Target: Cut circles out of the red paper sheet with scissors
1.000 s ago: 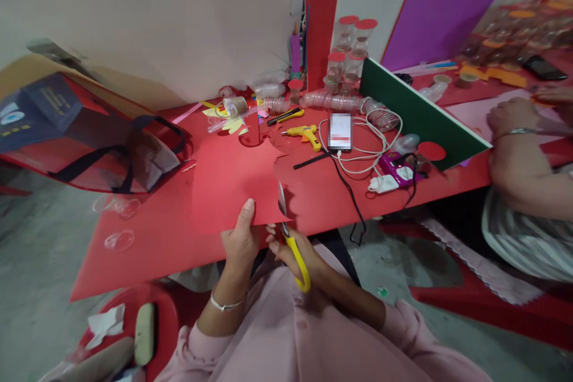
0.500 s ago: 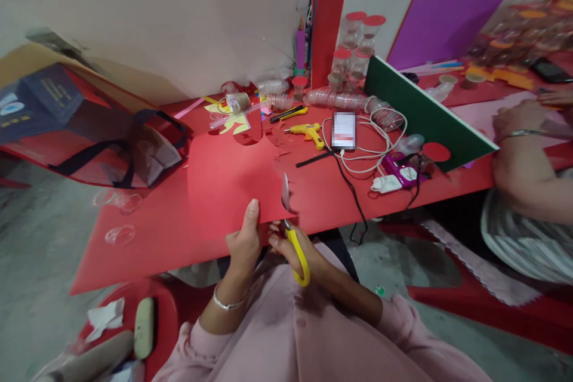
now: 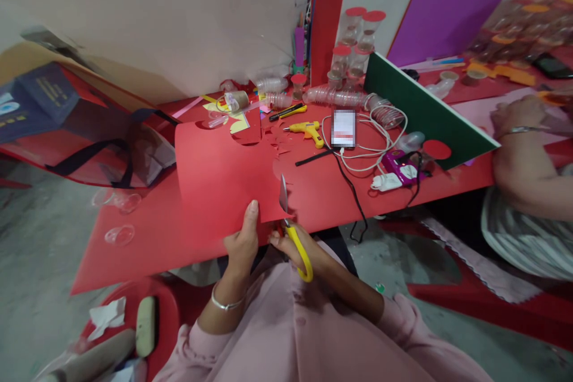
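Observation:
My left hand pinches the near edge of a red paper sheet, thumb on top, holding it above the red table. The sheet has curved cut-outs along its far and right edges. My right hand grips yellow-handled scissors; their blades point up at the sheet's right edge, just right of my left thumb. Both wrists come out of pink sleeves.
Farther back on the table lie a yellow glue gun, a phone with white cables, a purple device, clear jars with red lids and a green board. Another person's arm rests at the right. A dark bag sits left.
The red sheet has turned and risen in my left hand, its far edge now reaching farther left and back. The scissors stay at the sheet's right edge.

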Tool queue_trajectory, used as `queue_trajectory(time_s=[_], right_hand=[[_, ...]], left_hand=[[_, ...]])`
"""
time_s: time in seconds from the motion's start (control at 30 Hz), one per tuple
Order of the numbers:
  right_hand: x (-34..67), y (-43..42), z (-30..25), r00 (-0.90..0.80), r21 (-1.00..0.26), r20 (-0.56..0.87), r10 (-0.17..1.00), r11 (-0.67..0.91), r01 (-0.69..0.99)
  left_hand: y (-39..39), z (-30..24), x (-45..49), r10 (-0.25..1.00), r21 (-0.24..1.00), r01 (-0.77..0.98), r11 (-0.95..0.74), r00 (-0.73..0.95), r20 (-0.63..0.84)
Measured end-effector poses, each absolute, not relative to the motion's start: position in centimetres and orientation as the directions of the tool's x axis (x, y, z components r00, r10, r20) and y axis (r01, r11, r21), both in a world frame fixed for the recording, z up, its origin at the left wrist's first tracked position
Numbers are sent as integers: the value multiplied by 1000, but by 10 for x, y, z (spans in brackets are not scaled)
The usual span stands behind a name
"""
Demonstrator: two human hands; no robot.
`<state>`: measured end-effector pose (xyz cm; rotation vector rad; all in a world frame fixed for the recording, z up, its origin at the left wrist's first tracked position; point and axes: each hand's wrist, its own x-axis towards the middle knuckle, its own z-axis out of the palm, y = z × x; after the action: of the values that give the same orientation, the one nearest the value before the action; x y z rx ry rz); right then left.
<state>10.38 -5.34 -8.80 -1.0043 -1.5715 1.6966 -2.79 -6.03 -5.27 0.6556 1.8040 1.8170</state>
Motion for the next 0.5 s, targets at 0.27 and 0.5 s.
queue_trajectory(time_s=[0.27, 0.5], right_hand=[[103, -51, -83, -528, -991, -136, 838, -104, 89], [96, -54, -84, -524, -991, -101, 846, -130, -19]], left_hand=[[-59, -52, -26, 645, 1000, -17, -16, -764, -3], [-58, -51, -23, 652, 999, 5, -39, -758, 29]])
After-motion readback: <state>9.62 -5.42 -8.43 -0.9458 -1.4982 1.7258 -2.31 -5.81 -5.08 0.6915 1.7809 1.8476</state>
